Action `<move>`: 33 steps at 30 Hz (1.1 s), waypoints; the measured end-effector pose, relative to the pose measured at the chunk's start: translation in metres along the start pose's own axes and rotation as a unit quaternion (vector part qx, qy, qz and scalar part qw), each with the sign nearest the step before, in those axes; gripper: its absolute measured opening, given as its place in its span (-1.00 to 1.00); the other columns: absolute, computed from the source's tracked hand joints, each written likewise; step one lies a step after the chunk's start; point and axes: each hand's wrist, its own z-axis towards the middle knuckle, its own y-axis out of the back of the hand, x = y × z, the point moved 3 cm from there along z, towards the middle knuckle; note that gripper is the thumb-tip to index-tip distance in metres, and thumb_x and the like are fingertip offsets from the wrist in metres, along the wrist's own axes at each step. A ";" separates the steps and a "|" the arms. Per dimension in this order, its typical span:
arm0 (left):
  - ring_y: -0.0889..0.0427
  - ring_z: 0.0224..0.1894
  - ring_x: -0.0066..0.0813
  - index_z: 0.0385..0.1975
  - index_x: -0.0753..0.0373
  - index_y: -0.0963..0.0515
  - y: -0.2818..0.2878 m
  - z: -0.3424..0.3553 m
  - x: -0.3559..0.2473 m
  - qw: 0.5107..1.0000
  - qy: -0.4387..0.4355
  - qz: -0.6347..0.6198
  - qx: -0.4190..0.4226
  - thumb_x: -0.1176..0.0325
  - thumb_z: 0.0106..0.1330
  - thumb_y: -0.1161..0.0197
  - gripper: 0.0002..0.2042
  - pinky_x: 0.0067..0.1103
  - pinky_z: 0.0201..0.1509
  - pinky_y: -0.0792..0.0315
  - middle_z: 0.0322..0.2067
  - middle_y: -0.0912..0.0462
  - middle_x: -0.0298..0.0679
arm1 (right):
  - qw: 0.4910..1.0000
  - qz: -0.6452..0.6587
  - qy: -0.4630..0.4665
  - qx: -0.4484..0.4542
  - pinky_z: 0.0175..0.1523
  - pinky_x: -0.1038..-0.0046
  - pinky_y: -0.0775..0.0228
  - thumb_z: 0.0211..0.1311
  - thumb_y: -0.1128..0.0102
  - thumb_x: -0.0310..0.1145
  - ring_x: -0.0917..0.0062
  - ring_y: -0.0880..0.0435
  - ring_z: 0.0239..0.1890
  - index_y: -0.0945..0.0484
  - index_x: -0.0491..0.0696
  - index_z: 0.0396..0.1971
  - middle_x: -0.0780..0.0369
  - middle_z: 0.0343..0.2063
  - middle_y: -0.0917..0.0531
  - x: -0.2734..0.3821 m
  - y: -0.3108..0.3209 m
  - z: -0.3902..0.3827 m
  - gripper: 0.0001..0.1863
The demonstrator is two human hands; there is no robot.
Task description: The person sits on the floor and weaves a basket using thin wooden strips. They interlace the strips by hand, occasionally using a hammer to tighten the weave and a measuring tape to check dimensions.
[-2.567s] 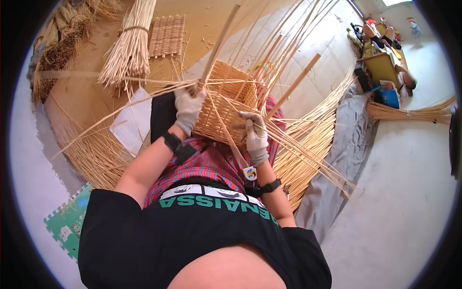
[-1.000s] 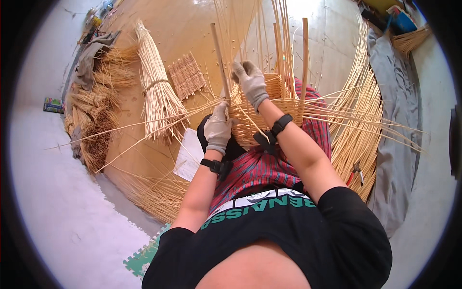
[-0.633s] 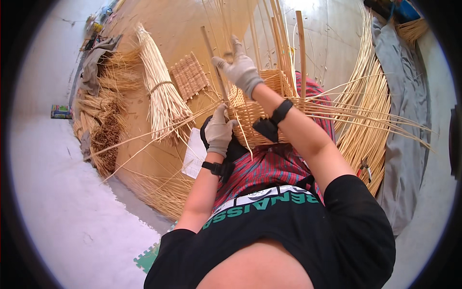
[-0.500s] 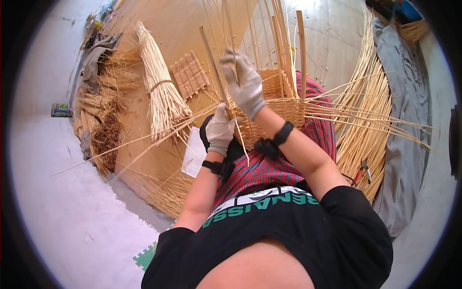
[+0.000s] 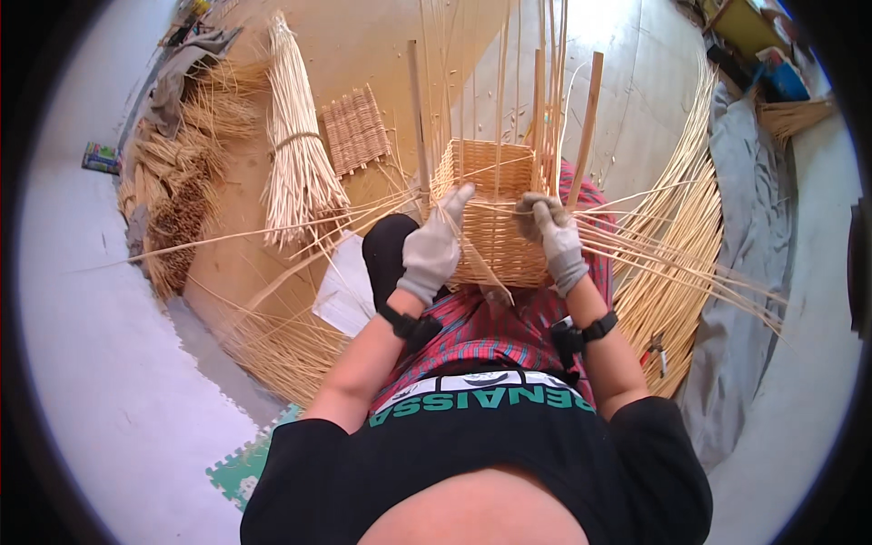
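On the person's lap, over red striped cloth [image 5: 481, 338], rests a woven basket [image 5: 505, 252], with upright wooden stakes [image 5: 586, 127] at its sides. The gloved left hand [image 5: 431, 250] lies against its near left corner, thumb extended, other fingers partly hidden; the gloved right hand [image 5: 556, 234] is at the near right corner, fingers bent toward the thumb. Whether either grips a strand, I cannot tell. Farther left, a tied bundle [image 5: 295, 150] lies beside a square woven panel [image 5: 355, 130]; rightward, a red-handled tool [image 5: 656, 347] lies on long stems [image 5: 668, 286].
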 end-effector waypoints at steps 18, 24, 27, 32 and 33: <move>-0.68 -0.15 -0.12 0.42 -0.16 -0.32 -0.036 0.022 -0.039 0.992 -0.048 0.024 -0.116 0.50 0.43 -0.07 -0.43 -0.34 -0.08 -0.64 0.20 -0.42 0.00 | 0.951 -0.195 0.090 -0.222 -0.16 0.47 -0.63 0.48 -0.11 -0.40 0.51 -0.71 -0.24 -0.47 -0.13 0.04 0.10 -0.17 -0.70 0.062 0.046 -0.042 -0.76; -0.67 -0.12 0.11 0.49 -0.30 -0.12 -0.075 0.012 -0.077 0.966 0.047 0.020 0.253 0.52 0.32 -0.07 -0.26 -0.26 -0.01 -0.61 0.28 -0.34 0.13 | 0.564 -0.709 0.351 -0.238 0.44 0.19 -0.18 0.26 -0.27 -0.44 0.10 -0.43 0.31 -0.12 0.17 0.50 -0.01 0.30 -0.43 0.140 -0.035 0.034 -0.17; -0.68 -0.17 0.06 0.42 -0.32 -0.27 -0.063 0.024 -0.081 0.954 0.049 0.041 0.293 0.43 0.39 0.00 -0.39 -0.26 -0.03 -0.60 0.26 -0.36 0.12 | 0.577 -0.658 0.413 -0.250 0.41 0.13 -0.19 0.23 -0.25 -0.42 0.09 -0.47 0.26 -0.12 0.15 0.51 -0.02 0.26 -0.49 0.134 -0.028 0.011 -0.16; -0.70 -0.28 -0.35 0.02 0.07 -0.58 -0.073 -0.004 -0.035 0.976 0.012 -0.213 -0.038 0.54 0.28 -0.25 -0.68 -0.45 -0.12 -0.58 -0.10 -0.61 -0.09 | 0.619 -0.726 0.247 -0.170 -0.04 0.17 -0.45 0.25 -0.23 -0.43 0.20 -0.67 -0.26 -0.24 0.01 0.45 0.16 -0.28 -0.71 0.064 0.035 -0.039 -0.26; -0.68 -0.30 -0.41 -0.05 0.14 -0.58 -0.071 -0.013 -0.012 0.964 0.079 -0.244 -0.070 0.54 0.28 -0.29 -0.74 -0.49 -0.14 -0.57 -0.19 -0.63 -0.16 | 0.707 -0.620 0.276 -0.199 -0.07 0.21 -0.47 0.26 -0.23 -0.46 0.25 -0.66 -0.26 -0.26 0.00 0.43 0.17 -0.28 -0.71 0.063 0.043 -0.038 -0.29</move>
